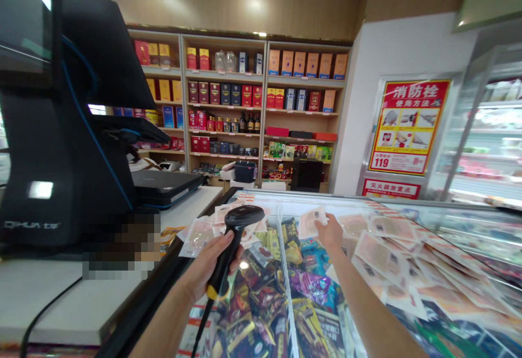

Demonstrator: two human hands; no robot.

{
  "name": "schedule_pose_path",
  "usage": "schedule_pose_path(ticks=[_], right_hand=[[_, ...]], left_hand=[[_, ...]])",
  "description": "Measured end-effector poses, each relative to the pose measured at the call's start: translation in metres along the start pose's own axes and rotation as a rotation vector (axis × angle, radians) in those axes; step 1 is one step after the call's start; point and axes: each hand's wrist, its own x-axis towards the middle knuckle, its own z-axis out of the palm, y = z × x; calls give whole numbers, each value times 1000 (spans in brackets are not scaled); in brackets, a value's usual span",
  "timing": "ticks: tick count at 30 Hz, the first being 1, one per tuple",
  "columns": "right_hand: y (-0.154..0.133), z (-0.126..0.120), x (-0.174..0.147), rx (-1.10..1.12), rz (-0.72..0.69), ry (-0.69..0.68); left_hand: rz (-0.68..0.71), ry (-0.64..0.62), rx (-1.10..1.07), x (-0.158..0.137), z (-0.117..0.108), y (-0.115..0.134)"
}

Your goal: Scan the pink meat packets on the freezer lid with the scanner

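My left hand [210, 263] is wrapped round the handle of a black barcode scanner [244, 215], whose cable hangs down below it. A flat, clear-and-white packet [308, 224] with a printed label is pinched in my right hand [331, 233], to the right of the scanner head and apart from it. Similar packets [198, 236] lie on the glass behind and left of the scanner. More of these flat packets [383, 260] are spread in a loose pile to the right of my right forearm.
Beneath the glass top, colourful bagged goods [261, 303] fill a case with a white divider [287, 298]. A black checkout terminal [61, 130] stands on the white counter [53, 298] at left. Shelves of boxes [224, 94] line the back; a red sign [410, 127] hangs right.
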Motion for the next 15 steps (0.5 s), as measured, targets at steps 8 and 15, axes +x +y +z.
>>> schedule_pose_path(ticks=[8, 15], right_hand=[[20, -17, 20, -421, -126, -54], [9, -16, 8, -412, -159, 51]], left_hand=[[33, 26, 34, -5, -21, 11], [33, 31, -6, -6, -31, 18]])
